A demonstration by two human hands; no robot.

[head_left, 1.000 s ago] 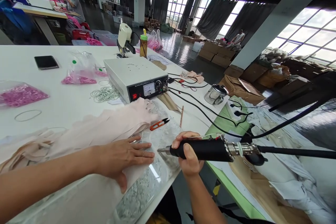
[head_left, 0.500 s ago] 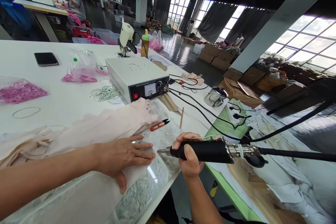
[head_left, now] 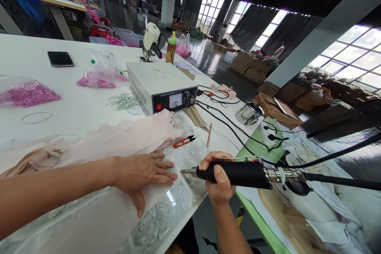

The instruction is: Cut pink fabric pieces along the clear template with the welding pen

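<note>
While the left hand lies spread on pale fabric, the right hand, gripping the black tool at three o'clock, should guide it slowly, steadily.

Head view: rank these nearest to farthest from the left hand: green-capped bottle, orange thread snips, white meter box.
From the left hand:
1. Orange thread snips: just ahead, to its right.
2. White meter box: farther forward, beyond the snips.
3. Green-capped bottle: farthest, standing behind the box.
</note>
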